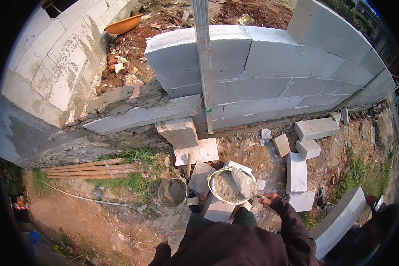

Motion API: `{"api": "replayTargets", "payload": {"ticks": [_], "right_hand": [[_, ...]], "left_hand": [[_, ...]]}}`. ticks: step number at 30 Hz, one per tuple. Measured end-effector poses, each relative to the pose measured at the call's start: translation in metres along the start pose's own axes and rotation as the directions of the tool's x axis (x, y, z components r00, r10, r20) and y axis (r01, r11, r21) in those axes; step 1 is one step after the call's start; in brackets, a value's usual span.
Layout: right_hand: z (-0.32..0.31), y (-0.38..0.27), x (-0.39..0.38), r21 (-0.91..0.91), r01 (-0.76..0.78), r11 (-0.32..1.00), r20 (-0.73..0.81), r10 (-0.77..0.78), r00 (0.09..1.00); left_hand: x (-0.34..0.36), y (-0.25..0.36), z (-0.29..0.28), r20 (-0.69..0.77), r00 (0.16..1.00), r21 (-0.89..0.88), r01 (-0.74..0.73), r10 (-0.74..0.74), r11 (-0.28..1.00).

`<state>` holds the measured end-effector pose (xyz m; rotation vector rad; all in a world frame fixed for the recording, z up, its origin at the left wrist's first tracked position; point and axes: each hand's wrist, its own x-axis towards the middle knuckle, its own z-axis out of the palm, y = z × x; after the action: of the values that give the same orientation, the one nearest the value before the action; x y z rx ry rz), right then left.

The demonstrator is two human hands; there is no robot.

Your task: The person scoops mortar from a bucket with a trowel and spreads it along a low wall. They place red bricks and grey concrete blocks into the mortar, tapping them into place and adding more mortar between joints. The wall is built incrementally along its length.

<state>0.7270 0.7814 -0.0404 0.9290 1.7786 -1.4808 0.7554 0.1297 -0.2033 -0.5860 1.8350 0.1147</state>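
Note:
My right hand is closed around the handle of a trowel. Its blade, coated in grey mortar, lies at the right side of a white bucket that holds wet mortar. The bucket stands in front of me, beside pale blocks. Low in the view, my left hand hangs at my side, mostly hidden by its dark sleeve; its fingers cannot be made out. A second, darker bucket with grey contents sits left of my feet.
Ahead runs a block wall, with an upright metal straightedge against it and a mortared lower section at left. Loose blocks lie to the right. Another person is beside a long block. Bamboo poles lie left.

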Motion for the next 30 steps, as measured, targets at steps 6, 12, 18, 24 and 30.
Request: {"api": "replayTargets", "payload": {"ticks": [6, 12, 18, 24, 30], "right_hand": [[-0.103, -0.168, -0.085, -0.04, 0.196, 0.98, -0.11, -0.199, 0.974], [-0.201, -0.359, -0.128, -0.31, 0.363, 0.879, -0.241, -0.442, 0.864], [-0.201, -0.515, -0.11, -0.508, 0.394, 0.766, -0.284, -0.58, 0.764], [-0.169, -0.613, -0.056, -0.669, 0.508, 0.543, -0.046, -0.712, 0.701], [-0.128, -0.66, 0.001, -0.933, 0.231, -0.274, 0.339, -0.885, 0.319]], "left_hand": [[0.028, 0.078, -0.062, -0.285, 0.957, -0.342, -0.154, 0.054, 0.927], [0.012, 0.124, 0.006, -0.389, 0.915, -0.486, -0.302, 0.107, 0.82], [-0.036, 0.1, 0.105, -0.102, 0.984, -0.21, -0.163, 0.145, 0.964], [-0.046, 0.089, 0.131, -0.029, 0.999, -0.3, -0.036, 0.028, 0.953], [-0.025, 0.081, 0.107, -0.072, 0.995, -0.329, 0.038, -0.066, 0.944]]}}
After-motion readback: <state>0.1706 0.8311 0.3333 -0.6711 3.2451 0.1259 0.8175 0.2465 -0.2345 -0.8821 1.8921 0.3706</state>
